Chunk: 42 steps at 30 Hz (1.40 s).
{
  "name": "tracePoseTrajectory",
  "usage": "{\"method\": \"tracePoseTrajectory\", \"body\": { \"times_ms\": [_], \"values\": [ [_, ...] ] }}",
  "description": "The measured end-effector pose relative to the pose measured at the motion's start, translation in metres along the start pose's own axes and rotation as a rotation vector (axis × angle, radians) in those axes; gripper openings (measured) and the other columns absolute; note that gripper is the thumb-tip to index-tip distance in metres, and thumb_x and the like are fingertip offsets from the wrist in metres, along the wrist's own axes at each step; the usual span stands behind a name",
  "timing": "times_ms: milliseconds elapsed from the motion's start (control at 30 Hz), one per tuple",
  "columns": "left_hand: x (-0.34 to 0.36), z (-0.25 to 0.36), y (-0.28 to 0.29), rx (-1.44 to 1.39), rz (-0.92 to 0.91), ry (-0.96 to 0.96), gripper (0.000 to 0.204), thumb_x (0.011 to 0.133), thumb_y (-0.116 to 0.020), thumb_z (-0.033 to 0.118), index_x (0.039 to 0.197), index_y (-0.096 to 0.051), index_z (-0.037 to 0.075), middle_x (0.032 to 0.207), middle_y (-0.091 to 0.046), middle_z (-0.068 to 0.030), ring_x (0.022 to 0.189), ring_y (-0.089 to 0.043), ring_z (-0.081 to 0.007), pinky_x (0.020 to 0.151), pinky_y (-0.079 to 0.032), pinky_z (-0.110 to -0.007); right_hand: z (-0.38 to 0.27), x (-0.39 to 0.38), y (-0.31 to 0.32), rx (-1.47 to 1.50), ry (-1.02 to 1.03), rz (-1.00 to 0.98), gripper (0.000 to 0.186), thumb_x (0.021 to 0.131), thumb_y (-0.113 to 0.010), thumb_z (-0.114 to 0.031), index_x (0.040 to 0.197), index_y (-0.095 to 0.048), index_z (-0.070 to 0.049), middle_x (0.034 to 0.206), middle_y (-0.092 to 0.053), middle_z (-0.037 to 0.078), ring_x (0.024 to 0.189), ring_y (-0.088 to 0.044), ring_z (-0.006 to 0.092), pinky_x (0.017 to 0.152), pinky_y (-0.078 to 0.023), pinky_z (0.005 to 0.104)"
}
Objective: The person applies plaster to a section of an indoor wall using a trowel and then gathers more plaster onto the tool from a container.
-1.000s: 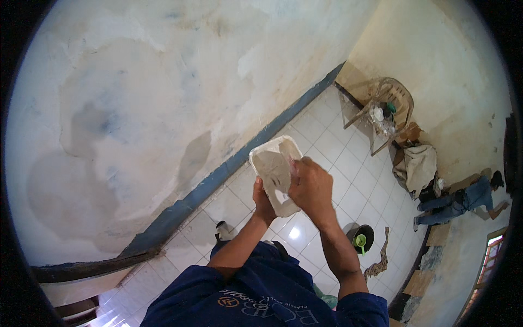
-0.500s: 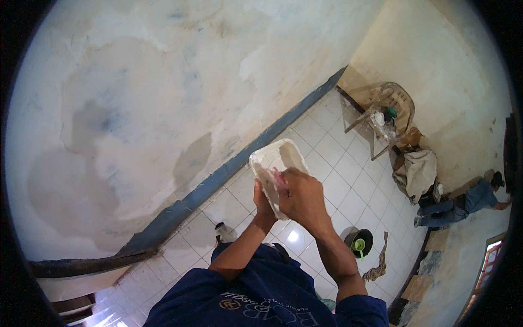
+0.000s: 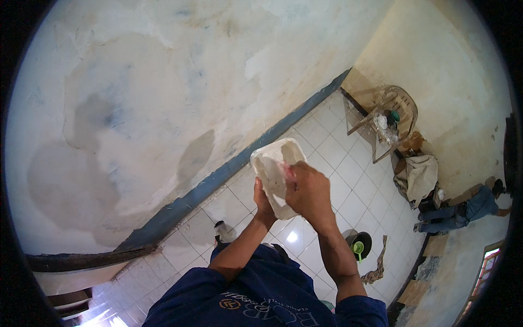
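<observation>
A white rectangular plastic container (image 3: 265, 162), smeared with pale grey paste, is held over the floor in my left hand (image 3: 262, 200), whose fingers wrap round its left side and underside. My right hand (image 3: 310, 191) is closed over the inside of the container on a blurred pinkish object (image 3: 289, 170), which dips into it; its exact shape is hidden by the fingers.
A patched white wall (image 3: 136, 60) with blue skirting; a plastic chair (image 3: 403, 99) with bits on it; draped beige cloth (image 3: 419, 177); a crouching person (image 3: 468, 210) by the right wall; a dark bucket with green dipper (image 3: 364, 244); a crumpled rag (image 3: 376, 272).
My right hand and the pinkish object have moved about within the container, which sits slightly lower than a second ago. The other person has bent lower at the wall.
</observation>
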<state>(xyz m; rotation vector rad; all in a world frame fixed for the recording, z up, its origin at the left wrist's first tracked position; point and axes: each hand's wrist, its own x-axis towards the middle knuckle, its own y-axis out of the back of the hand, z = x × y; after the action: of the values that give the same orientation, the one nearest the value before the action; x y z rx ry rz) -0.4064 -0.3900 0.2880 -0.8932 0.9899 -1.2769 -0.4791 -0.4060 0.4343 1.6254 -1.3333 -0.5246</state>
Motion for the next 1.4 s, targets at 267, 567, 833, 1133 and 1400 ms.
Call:
{"method": "tracePoseTrajectory", "body": {
  "times_ms": [267,567,833,1133,1400],
  "values": [
    [0.002,0.002,0.001,-0.026,-0.013,0.042,0.077,0.085,-0.032,0.066,0.141,-0.031,0.014,0.140,-0.038,-0.0120,0.127,-0.039,-0.0318,0.107,-0.030,-0.047,0.008,0.008,-0.003,0.033,-0.059,-0.085,0.013,0.070,-0.062,-0.009,0.075,-0.057,0.002,0.071,-0.057,0.021,0.072,-0.058,0.0414,0.064,-0.047,0.0446],
    [0.002,0.008,0.000,-0.046,-0.015,0.051,0.077,0.085,-0.032,0.066,0.142,-0.029,0.014,0.142,-0.036,-0.0115,0.128,-0.038,-0.0322,0.107,-0.032,-0.047,0.015,0.009,-0.001,0.170,-0.054,-0.054,0.015,0.070,-0.063,-0.009,0.073,-0.055,0.003,0.070,-0.057,0.023,0.069,-0.057,0.0417,0.061,-0.044,0.0448],
    [-0.002,0.012,0.004,0.041,-0.038,0.041,0.074,0.087,-0.031,0.063,0.142,-0.029,0.014,0.142,-0.036,-0.0116,0.129,-0.037,-0.0321,0.108,-0.030,-0.047,-0.017,0.004,-0.003,0.040,-0.007,-0.056,0.012,0.070,-0.061,-0.007,0.076,-0.057,0.002,0.073,-0.059,0.022,0.073,-0.058,0.0417,0.064,-0.047,0.0458],
    [-0.001,0.019,0.004,-0.105,-0.073,0.062,0.081,0.085,-0.029,0.070,0.144,-0.025,0.014,0.144,-0.033,-0.0124,0.130,-0.035,-0.0323,0.108,-0.028,-0.049,-0.012,0.005,-0.005,0.019,0.000,0.016,0.010,0.072,-0.057,-0.008,0.075,-0.056,0.002,0.076,-0.058,0.022,0.072,-0.058,0.0423,0.065,-0.046,0.0478],
    [-0.002,0.024,0.009,-0.173,-0.132,0.030,0.078,0.087,-0.028,0.068,0.143,-0.026,0.014,0.142,-0.034,-0.0129,0.130,-0.033,-0.0322,0.110,-0.024,-0.048,-0.018,0.007,-0.005,0.191,-0.127,0.018,0.014,0.070,-0.060,-0.006,0.075,-0.053,0.005,0.072,-0.057,0.024,0.067,-0.057,0.0424,0.062,-0.045,0.0443]
  ]
}}
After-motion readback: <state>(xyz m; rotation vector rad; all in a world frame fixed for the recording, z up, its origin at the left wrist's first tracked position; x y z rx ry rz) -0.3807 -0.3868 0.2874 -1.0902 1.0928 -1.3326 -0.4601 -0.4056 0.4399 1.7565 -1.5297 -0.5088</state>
